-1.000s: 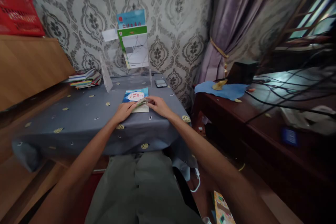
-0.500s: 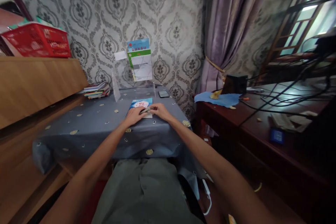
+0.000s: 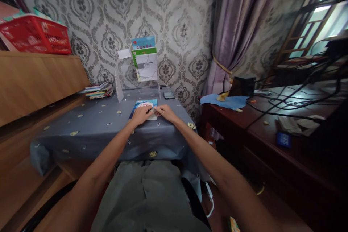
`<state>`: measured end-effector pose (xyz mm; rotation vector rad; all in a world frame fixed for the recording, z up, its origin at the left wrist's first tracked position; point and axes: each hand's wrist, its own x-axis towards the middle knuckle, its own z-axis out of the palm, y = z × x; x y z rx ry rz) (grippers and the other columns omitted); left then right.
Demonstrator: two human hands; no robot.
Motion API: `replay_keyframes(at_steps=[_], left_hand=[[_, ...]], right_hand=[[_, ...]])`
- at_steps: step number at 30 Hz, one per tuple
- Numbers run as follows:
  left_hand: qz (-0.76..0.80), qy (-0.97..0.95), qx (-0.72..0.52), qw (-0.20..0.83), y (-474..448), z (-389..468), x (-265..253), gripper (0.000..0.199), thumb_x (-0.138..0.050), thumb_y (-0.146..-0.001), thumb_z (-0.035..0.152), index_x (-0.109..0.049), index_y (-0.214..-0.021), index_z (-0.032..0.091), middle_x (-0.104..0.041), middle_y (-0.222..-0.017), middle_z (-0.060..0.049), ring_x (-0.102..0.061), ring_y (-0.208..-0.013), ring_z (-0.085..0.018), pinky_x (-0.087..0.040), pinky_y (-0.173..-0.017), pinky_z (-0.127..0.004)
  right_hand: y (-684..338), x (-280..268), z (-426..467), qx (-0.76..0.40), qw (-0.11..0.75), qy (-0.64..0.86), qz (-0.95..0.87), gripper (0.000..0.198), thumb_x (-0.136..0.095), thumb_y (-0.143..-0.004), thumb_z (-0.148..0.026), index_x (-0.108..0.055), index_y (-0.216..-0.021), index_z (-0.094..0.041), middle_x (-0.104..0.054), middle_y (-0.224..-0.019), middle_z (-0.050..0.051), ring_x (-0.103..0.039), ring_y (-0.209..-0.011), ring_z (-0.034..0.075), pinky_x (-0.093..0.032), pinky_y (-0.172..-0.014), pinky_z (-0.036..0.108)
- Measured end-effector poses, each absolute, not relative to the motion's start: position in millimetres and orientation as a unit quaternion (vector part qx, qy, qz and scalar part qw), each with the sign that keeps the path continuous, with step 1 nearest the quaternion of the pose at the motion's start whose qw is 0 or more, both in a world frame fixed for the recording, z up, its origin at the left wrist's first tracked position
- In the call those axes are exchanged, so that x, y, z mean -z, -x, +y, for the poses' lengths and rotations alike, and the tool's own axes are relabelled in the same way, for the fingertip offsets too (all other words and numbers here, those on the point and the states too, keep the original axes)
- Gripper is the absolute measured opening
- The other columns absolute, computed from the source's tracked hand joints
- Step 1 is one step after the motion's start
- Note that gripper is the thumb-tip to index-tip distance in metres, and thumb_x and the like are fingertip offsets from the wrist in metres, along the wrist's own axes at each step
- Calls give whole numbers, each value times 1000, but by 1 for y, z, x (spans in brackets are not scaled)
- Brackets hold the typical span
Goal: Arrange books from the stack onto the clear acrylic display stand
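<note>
A booklet (image 3: 148,102) with a blue cover and red lettering lies on the cloth-covered table in front of me. Over its left part is my left hand (image 3: 141,114), fingers bent and thumb reaching to the right. My right hand (image 3: 166,112) meets it at the booklet's right side, thumb and fingers pressed together. Between the fingertips of both hands shows a small pale piece, too small to name. The hands cover the lower part of the booklet.
A clear stand holds upright books (image 3: 146,66) behind the booklet, with a dark flat case (image 3: 169,95) beside it. Stacked books (image 3: 99,90) lie at the back left. A red basket (image 3: 40,35) sits on a wooden cabinet. Cables (image 3: 292,114) sprawl over the right-hand desk.
My hands have come closer together over the booklet, and less of the small piece shows between them. The whole view has shifted slightly.
</note>
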<state>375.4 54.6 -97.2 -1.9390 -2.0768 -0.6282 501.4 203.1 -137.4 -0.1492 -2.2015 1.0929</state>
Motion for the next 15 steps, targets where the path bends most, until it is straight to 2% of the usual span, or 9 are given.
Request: replay_keyframes(at_steps=[4, 6, 8, 10, 15], left_hand=[[-706, 663, 227, 102, -373, 61, 90, 26, -50, -92, 33, -67, -108, 22, -70, -93, -5, -60, -85, -21, -38, -73, -27], [-701, 669, 231, 86, -369, 64, 86, 25, -51, -90, 33, -68, -103, 21, -69, -92, -4, -59, -84, -21, -38, -72, -27], [-695, 676, 236, 66, -366, 67, 82, 25, -51, -89, 34, -70, -95, 20, -68, -87, -3, -57, -81, -19, -37, -70, -27], [-688, 682, 243, 41, -362, 70, 78, 24, -52, -87, 35, -70, -86, 18, -65, -79, -2, -54, -76, -18, -36, -67, -26], [-673, 686, 272, -49, -357, 76, 77, 23, -57, -78, 34, -63, -66, 16, -49, -62, 3, -43, -63, -13, -31, -60, -25]], right_hand=[[-501, 139, 205, -421, 333, 70, -840, 39, -48, -94, -44, -72, -83, -15, -70, -68, 4, -64, -58, 15, -52, -63, 26], [-500, 140, 206, -418, 335, 77, -841, 26, -55, -89, -33, -73, -95, -15, -70, -69, 2, -64, -60, 15, -52, -66, 27], [-500, 142, 208, -414, 335, 81, -843, 25, -63, -82, -24, -73, -102, -15, -71, -69, 1, -65, -64, 16, -51, -69, 27], [-500, 143, 209, -411, 334, 83, -844, 27, -66, -77, -21, -74, -102, -15, -71, -70, 0, -65, -67, 16, -51, -71, 28], [-501, 145, 211, -410, 333, 89, -845, 23, -67, -77, -23, -75, -98, -17, -71, -70, 0, -64, -67, 17, -50, -70, 28]])
